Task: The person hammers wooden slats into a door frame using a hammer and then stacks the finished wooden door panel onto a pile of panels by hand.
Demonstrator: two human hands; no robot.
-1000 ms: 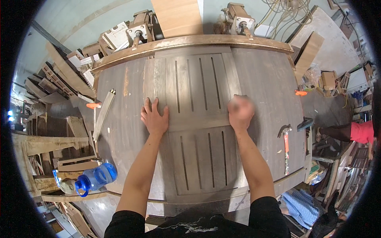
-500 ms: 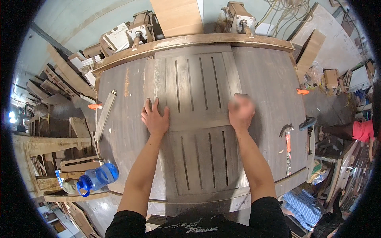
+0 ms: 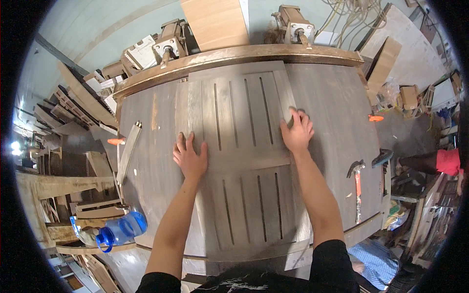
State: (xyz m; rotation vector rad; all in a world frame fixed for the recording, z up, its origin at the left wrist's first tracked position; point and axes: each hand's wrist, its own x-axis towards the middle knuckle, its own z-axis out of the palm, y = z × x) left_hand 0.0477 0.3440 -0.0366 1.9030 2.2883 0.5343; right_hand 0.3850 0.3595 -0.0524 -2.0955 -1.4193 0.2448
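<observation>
A grey-brown wooden door panel (image 3: 251, 160) with two rows of long slots lies lengthwise before me on a wide board surface. On its left side rests my left hand (image 3: 191, 158), fingers spread and slightly bent. Over the opposite long edge is my right hand (image 3: 298, 132), its thumb toward the panel and its fingers apart and curved. Neither hand is closed round anything. Both fingertips sit at or near the panel's edges; how firmly they press I cannot tell.
A hammer (image 3: 358, 188) lies on the right, a narrow wood strip (image 3: 129, 152) on the left. A blue bottle (image 3: 122, 229) is at the near left. Along the far side runs a thick bar (image 3: 234, 54) with two cylinders (image 3: 171, 45) behind it. Blue checked cloth (image 3: 376, 263) sits near right.
The whole view has shifted slightly. My right hand has moved a little farther along the panel's right edge, and its fingers are now spread. The left hand stays about where it was.
</observation>
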